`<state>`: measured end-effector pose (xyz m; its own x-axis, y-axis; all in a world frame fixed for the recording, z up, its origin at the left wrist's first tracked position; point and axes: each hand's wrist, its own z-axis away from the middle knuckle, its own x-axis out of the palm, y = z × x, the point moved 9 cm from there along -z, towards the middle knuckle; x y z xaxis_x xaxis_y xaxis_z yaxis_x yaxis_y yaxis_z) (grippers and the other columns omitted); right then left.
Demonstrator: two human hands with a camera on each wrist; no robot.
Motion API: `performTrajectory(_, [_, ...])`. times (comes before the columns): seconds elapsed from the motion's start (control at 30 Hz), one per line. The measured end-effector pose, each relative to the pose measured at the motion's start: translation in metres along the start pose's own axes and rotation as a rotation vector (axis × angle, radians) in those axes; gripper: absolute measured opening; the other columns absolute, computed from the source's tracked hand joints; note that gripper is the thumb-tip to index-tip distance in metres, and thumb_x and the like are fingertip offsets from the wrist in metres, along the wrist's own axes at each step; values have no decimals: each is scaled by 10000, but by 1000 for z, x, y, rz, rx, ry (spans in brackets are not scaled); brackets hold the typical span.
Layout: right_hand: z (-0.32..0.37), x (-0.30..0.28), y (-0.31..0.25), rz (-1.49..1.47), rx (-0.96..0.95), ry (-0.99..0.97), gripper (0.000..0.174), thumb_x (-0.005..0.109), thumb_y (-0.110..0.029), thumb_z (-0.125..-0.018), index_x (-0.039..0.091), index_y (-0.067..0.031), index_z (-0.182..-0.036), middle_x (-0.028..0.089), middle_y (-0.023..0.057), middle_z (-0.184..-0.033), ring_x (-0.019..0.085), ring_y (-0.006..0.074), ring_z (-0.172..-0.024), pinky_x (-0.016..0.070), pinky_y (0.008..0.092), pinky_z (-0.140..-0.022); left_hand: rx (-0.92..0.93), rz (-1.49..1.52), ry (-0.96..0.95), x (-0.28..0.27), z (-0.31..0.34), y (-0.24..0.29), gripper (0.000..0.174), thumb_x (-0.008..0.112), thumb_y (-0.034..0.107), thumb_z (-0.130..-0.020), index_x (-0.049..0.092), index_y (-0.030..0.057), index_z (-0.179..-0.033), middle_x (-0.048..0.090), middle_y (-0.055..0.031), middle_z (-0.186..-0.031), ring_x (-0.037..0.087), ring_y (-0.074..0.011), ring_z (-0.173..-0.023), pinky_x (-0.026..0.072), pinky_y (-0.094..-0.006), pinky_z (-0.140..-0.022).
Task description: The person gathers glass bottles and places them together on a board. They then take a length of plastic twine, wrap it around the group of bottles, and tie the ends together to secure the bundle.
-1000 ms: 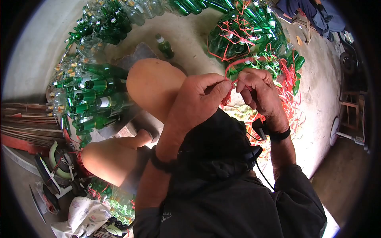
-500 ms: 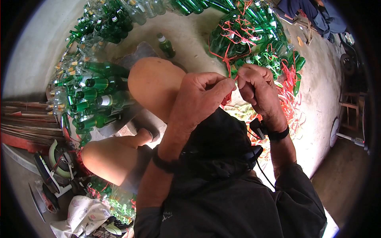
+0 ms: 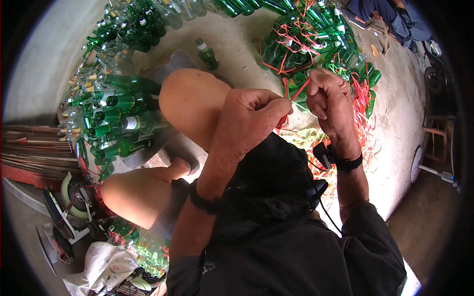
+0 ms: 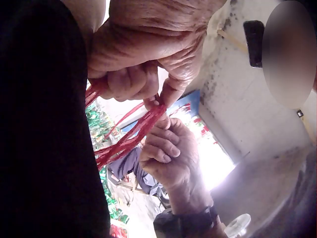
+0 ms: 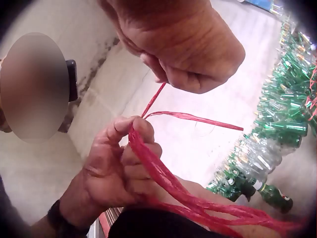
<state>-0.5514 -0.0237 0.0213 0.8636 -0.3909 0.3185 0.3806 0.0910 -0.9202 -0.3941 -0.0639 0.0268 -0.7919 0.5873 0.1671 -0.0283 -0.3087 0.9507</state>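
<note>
Over the lap, my left hand (image 3: 254,118) pinches a bunch of red plastic strands (image 5: 166,181) between thumb and forefinger. The strands hang from that grip in several loose lengths. My right hand (image 3: 332,101), fingers curled, holds one red strand (image 3: 300,91) drawn straight between the two hands. In the right wrist view a short loose end (image 5: 203,119) sticks out sideways from the left thumb and fingertip. The left wrist view has the left hand close at the top and the right hand just below it, near the strands.
Green bottles (image 3: 291,52) tied with red strands stand ahead on the right. More green and clear bottles (image 3: 133,101) are heaped at the left; a single bottle (image 3: 206,54) stands on the floor. Tangled red strands (image 3: 363,133) lie at the right. Another person (image 3: 387,19) is at the top right.
My right hand has moved away from the left one, to the right, and the strand between them now shows long and straight. The left hand stays nearly in place, still pinching.
</note>
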Motion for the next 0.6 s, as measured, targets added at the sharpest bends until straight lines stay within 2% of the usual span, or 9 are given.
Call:
performTrajectory(0.2, [-1,-3,-5,-26,-40,18,301,547,-141,-931,528,-62,-641,297,-57,-469,230,46,-368,191,233,-356,-25,-45,-10,0,0,-2,126,690,103,-834,744,-10,-821,682,29,-722,553,-17,-687,436,-214,-628])
performTrajectory(0.33, [5,-1,-13,-52,-83,21,305,546,-137,-933,520,-63,-638,317,-52,-488,228,44,-370,181,229,-354,-16,-61,-15,-1,0,-4,123,684,94,-841,746,-11,-851,699,14,-748,576,-22,-710,449,-215,-641])
performTrajectory(0.4, [5,3,-16,-25,-58,-1,309,546,-150,-942,533,-51,-649,339,-38,-506,273,57,-393,234,230,-379,-19,-73,-14,-1,1,-6,119,683,91,-847,744,-11,-862,698,14,-754,578,-22,-713,450,-213,-641])
performTrajectory(0.43, [5,4,-16,-23,-63,-2,309,546,-150,-942,533,-51,-649,339,-38,-506,273,57,-393,234,230,-379,-16,-86,-12,-1,0,-6,116,682,87,-853,742,-10,-873,697,14,-761,580,-22,-717,451,-211,-641])
performTrajectory(0.5, [6,13,-24,35,-207,-54,322,543,-174,-955,551,-40,-662,354,-25,-521,348,75,-430,297,240,-426,24,-82,-3,-1,3,1,131,662,90,-853,722,-27,-855,668,5,-713,557,-30,-669,432,-212,-605])
performTrajectory(0.53, [6,12,-18,49,-129,-124,320,540,-206,-978,574,-34,-710,434,-1,-564,444,97,-503,359,253,-475,58,-77,8,-1,6,6,150,643,93,-852,701,-44,-837,639,-5,-665,534,-38,-620,413,-214,-568])
performTrajectory(0.6, [7,14,-12,37,-74,-87,315,537,-222,-988,579,-38,-735,480,10,-602,473,100,-536,375,257,-474,99,-75,-19,0,9,9,137,659,94,-868,712,-33,-867,656,6,-697,556,-28,-671,431,-206,-602])
